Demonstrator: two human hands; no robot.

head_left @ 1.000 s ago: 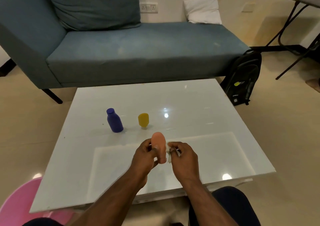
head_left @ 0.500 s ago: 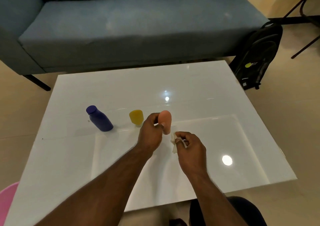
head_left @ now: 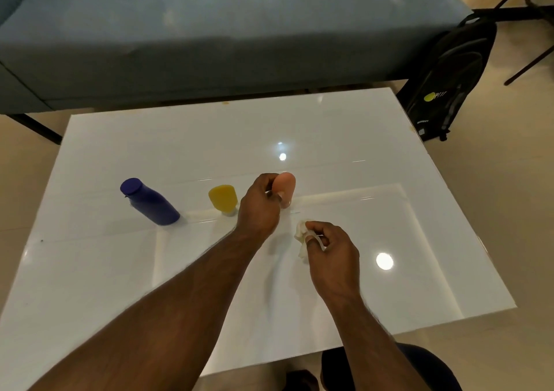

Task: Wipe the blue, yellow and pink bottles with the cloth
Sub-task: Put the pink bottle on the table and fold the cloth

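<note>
The left hand [head_left: 259,207] grips the pink bottle [head_left: 285,188] at the white table [head_left: 329,126] centre; its fingers cover the bottle's left side, and contact with the tabletop cannot be confirmed. The right hand [head_left: 331,248] pinches the crumpled white cloth [head_left: 300,236], mostly concealed by the fingers, near-right of the bottle and apart from it. The yellow bottle [head_left: 223,197] stands just left; the blue bottle [head_left: 149,201] farther left.
</note>
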